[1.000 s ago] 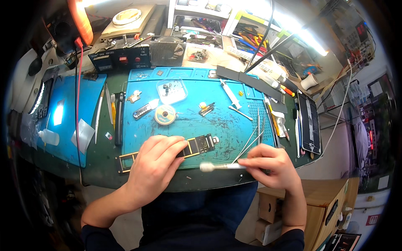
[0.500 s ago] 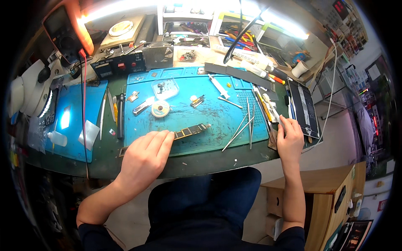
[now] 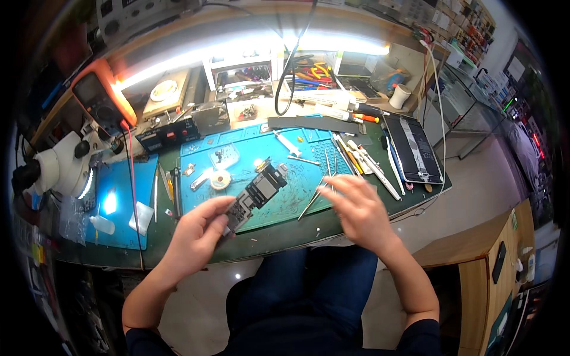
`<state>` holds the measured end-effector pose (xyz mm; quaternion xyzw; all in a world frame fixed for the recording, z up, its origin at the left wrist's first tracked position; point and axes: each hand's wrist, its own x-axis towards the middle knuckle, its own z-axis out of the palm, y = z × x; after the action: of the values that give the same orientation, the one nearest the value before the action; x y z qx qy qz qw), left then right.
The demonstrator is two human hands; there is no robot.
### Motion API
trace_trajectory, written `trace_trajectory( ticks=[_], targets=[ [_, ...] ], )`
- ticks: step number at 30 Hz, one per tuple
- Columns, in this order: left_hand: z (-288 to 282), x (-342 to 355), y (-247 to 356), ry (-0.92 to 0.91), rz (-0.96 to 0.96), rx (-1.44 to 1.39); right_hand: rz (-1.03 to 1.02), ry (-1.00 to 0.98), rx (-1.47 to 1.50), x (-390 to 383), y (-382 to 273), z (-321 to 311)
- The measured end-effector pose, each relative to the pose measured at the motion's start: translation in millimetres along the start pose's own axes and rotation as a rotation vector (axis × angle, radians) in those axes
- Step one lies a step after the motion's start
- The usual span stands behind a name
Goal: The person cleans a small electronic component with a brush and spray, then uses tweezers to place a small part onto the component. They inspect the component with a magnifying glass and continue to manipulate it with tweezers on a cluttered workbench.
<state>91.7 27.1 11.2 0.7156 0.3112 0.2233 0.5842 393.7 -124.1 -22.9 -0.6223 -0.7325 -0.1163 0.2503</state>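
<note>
At the table's near edge, left hand pinched a circuit board, lifted and tilted above the blue mat. Right hand hovered empty, fingers spread wide, over tweezers. Farther back: solder reel, microscope.

The scene is viewed from a single head-worn fisheye camera, aimed steeply down over the surface from close above. The forearms are seen entering from the lower edge, and straight edges are bent toward the dark circular rim.
</note>
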Motion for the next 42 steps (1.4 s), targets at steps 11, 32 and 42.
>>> trace_trajectory(
  ticks=[11, 32, 42],
  targets=[
    [9.7, -31.8, 4.6, -0.184, -0.013, 0.072, 0.194, 0.144, 0.137, -0.9, 8.9, 13.8],
    [14.5, -76.3, -0.9, 0.156, 1.347, 1.183, 0.702, -0.581, 2.218, -67.6, -98.6, -25.8],
    [18.1, -71.3, -4.4, 0.112, 1.295, 1.134, 0.826, -0.622, 2.011, -56.2, -108.2, -33.6]
  ],
)
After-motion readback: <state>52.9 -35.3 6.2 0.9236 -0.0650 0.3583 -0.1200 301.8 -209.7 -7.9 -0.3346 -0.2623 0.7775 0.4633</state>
